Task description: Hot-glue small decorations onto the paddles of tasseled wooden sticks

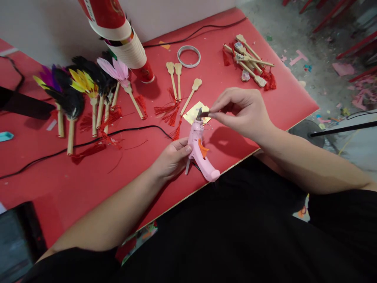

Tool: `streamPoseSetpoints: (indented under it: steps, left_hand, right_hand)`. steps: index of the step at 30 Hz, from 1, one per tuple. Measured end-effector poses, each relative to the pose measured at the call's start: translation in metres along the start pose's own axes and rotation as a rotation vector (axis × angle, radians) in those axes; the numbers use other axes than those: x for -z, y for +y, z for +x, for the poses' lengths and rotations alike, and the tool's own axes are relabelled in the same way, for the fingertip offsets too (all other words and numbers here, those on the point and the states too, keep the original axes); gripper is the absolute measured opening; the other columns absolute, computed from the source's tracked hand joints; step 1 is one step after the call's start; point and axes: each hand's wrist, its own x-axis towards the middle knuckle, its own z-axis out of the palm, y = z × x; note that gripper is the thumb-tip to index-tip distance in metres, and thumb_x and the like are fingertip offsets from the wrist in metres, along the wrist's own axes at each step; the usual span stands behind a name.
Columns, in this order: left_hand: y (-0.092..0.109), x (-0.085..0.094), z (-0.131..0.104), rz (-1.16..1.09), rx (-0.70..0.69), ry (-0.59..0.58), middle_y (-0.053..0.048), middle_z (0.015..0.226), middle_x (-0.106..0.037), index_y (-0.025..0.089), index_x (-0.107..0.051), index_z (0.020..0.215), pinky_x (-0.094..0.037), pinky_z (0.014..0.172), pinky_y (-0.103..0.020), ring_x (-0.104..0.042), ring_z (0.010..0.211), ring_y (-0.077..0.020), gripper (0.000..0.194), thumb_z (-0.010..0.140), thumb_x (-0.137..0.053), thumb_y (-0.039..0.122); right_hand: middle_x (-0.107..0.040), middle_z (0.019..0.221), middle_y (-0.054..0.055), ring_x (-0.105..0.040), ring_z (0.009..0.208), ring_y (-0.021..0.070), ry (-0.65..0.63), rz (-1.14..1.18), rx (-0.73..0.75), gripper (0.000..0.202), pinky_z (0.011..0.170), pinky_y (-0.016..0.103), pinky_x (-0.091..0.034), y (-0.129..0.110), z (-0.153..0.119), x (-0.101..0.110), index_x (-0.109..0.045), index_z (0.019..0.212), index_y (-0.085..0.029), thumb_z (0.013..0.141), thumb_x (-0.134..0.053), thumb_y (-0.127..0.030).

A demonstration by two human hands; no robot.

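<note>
My left hand [177, 157] is closed around the body of a pink glue gun [198, 145] with an orange trigger, its metal nozzle [199, 114] pointing away from me. Between the thumb and fingers of my right hand [243, 112] is a small dark strip [207, 114], its far end at the nozzle. Beneath them lies a yellow paper square [192, 112] on the red table [159, 151]. A wooden stick [191, 96] with a red tassel rests just beyond the paper.
Feathered sticks [85, 88] lie at the left, near stacked paper cups [128, 49]. A tape roll [189, 56] sits at the back, and more tasselled sticks [250, 61] are piled at the right. A black cable [88, 143] crosses the table.
</note>
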Motion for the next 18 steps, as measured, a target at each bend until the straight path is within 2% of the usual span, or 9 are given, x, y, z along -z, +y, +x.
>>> streamPoseSetpoints:
  steps: [4,6,8,11,13,18]
  left_hand:
    - [0.002,-0.003,0.000,-0.030,0.026,0.035,-0.007,0.089,-0.090,0.013,-0.096,0.116,-0.066,0.062,-0.021,-0.081,0.068,-0.0148,0.064,0.073,-0.121,0.053]
    - [0.002,-0.004,0.000,-0.051,0.035,0.049,-0.009,0.094,-0.093,0.013,-0.096,0.115,-0.065,0.062,-0.020,-0.083,0.070,-0.0143,0.065,0.071,-0.122,0.054]
    - [0.002,-0.004,0.000,-0.065,0.034,0.060,-0.008,0.093,-0.093,0.014,-0.097,0.114,-0.063,0.060,-0.018,-0.082,0.069,-0.0131,0.066,0.070,-0.123,0.055]
    - [0.001,-0.003,0.001,-0.053,0.035,0.058,-0.006,0.086,-0.089,0.013,-0.096,0.113,-0.056,0.052,-0.018,-0.077,0.063,-0.0123,0.064,0.072,-0.122,0.054]
    - [0.001,-0.003,0.000,-0.030,0.034,0.051,-0.005,0.082,-0.087,0.013,-0.095,0.114,-0.054,0.049,-0.020,-0.074,0.059,-0.0123,0.063,0.074,-0.121,0.054]
    - [0.000,-0.004,0.000,-0.025,0.026,0.063,-0.004,0.085,-0.087,0.014,-0.093,0.114,-0.069,0.068,-0.024,-0.077,0.067,-0.0133,0.061,0.073,-0.122,0.049]
  right_hand:
    - [-0.084,0.096,0.008,-0.079,0.091,0.0282,0.188,-0.089,-0.029,0.032,0.077,0.046,-0.070,0.006,0.007,0.009,-0.083,0.098,-0.030,0.099,-0.106,-0.053]
    - [-0.084,0.096,0.008,-0.079,0.093,0.0293,0.175,-0.087,-0.040,0.035,0.075,0.046,-0.070,0.005,0.009,0.014,-0.082,0.097,-0.032,0.097,-0.108,-0.056]
    - [-0.084,0.096,0.007,-0.080,0.092,0.0290,0.103,-0.073,-0.055,0.036,0.075,0.046,-0.070,0.001,0.007,0.015,-0.082,0.096,-0.032,0.095,-0.109,-0.057]
    - [-0.086,0.098,0.006,-0.080,0.088,0.0259,-0.004,-0.067,-0.065,0.032,0.079,0.044,-0.071,-0.007,0.000,0.009,-0.086,0.099,-0.029,0.094,-0.108,-0.053]
    - [-0.086,0.097,0.006,-0.079,0.086,0.0245,-0.025,-0.084,-0.053,0.028,0.081,0.044,-0.071,-0.009,-0.003,0.005,-0.088,0.100,-0.028,0.095,-0.107,-0.049]
    - [-0.086,0.094,0.008,-0.080,0.091,0.0290,0.161,-0.144,-0.055,0.027,0.083,0.047,-0.073,-0.008,0.004,0.012,-0.087,0.097,-0.031,0.095,-0.107,-0.048]
